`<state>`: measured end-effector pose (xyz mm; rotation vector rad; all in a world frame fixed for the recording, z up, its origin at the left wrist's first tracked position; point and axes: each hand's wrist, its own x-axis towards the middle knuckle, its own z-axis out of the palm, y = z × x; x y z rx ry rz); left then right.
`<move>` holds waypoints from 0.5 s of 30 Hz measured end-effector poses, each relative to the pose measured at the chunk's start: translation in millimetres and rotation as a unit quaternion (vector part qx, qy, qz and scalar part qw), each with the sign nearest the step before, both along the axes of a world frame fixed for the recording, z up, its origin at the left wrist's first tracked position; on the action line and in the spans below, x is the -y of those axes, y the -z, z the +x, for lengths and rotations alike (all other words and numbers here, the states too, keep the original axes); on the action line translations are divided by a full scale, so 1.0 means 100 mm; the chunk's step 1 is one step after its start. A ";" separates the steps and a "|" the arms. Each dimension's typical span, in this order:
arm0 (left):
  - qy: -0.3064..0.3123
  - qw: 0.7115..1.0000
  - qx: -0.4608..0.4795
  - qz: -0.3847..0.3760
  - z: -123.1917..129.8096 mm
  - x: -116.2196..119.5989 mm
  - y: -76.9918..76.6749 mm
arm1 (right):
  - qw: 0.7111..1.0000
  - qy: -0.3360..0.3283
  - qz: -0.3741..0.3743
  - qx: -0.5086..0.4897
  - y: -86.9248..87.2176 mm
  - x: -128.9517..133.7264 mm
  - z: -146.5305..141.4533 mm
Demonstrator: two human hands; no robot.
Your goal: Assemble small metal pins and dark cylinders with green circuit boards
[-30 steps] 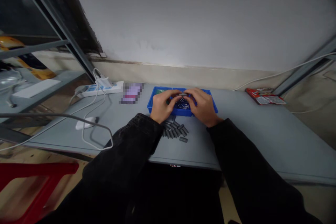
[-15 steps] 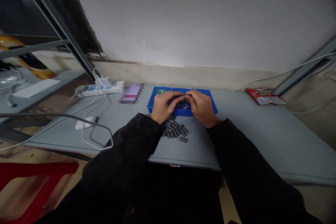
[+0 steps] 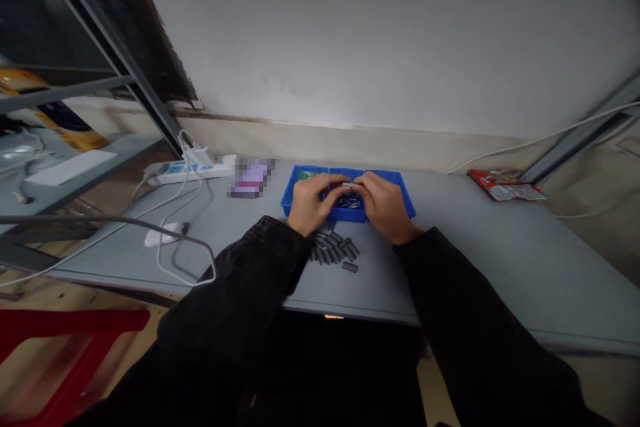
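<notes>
I have both hands together over the blue tray (image 3: 349, 215), the left hand (image 3: 307, 205) and the right hand (image 3: 387, 207) meeting at the fingertips. Between them they are pinched on a small grey piece (image 3: 351, 184); from my end I cannot tell what each finger does to it. The piece sits above the tray's middle compartment, and directly beneath it I see loose shiny metal pins (image 3: 349, 201). Beyond the left hand, the tray's left compartment holds something green (image 3: 306, 175). The right hand partly covers the right compartment.

Nearer to me than the hands, a pile of dark grey cylinders (image 3: 333, 249) lies on the desk (image 3: 380, 287), with a single cylinder (image 3: 350, 267) just apart from it, on the right hand's side. Left of the left hand I have a phone (image 3: 257, 177), partly pixelated, then a white power strip (image 3: 173, 172); a white rounded object (image 3: 164, 233) lies nearer me. Well to the right of the right hand rests a red packet (image 3: 505, 185).
</notes>
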<state>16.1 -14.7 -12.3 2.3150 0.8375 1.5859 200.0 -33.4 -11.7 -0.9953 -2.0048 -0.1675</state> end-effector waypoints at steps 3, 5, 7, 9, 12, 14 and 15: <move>-0.008 1.000 0.003 0.002 0.00 -0.01 0.00 | 1.000 -0.008 -0.007 -0.010 0.02 0.00 0.00; -0.020 1.000 0.009 0.000 0.00 -0.01 0.00 | 1.000 -0.006 -0.007 -0.022 0.04 -0.02 0.00; -0.023 1.000 0.008 -0.003 0.00 -0.01 0.00 | 1.000 0.003 -0.003 -0.027 0.06 -0.03 0.00; -0.016 1.000 0.004 -0.005 0.00 -0.01 -0.01 | 1.000 0.006 0.001 -0.026 0.06 -0.03 0.00; -0.001 1.000 -0.002 0.000 -0.01 -0.01 -0.01 | 1.000 -0.003 0.002 -0.016 0.03 -0.02 -0.01; 0.005 1.000 -0.002 0.007 -0.01 -0.01 -0.01 | 1.000 -0.008 -0.001 -0.008 0.01 -0.01 -0.02; 0.005 1.000 -0.002 0.008 -0.01 -0.01 -0.01 | 1.000 -0.009 -0.004 -0.004 0.00 -0.01 -0.02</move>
